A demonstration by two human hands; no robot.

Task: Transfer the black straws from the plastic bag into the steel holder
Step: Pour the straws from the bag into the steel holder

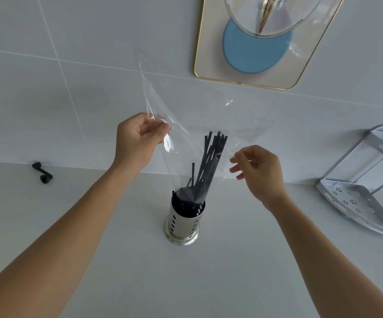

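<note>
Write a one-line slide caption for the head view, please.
Two bare hands, left hand and right hand, hold a clear plastic bag over black straws in a perforated steel holder.

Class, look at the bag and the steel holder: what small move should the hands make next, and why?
Probably lift the plastic bag straight up. The black straws already stand with lower ends in the steel holder, while the left hand pinches the bag and the right hand is beside it.

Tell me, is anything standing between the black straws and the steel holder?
Only the plastic bag itself. The black straws lean inside it, their lower ends at the steel holder mouth. The left hand pinches the bag; the right hand is beside it.
</note>
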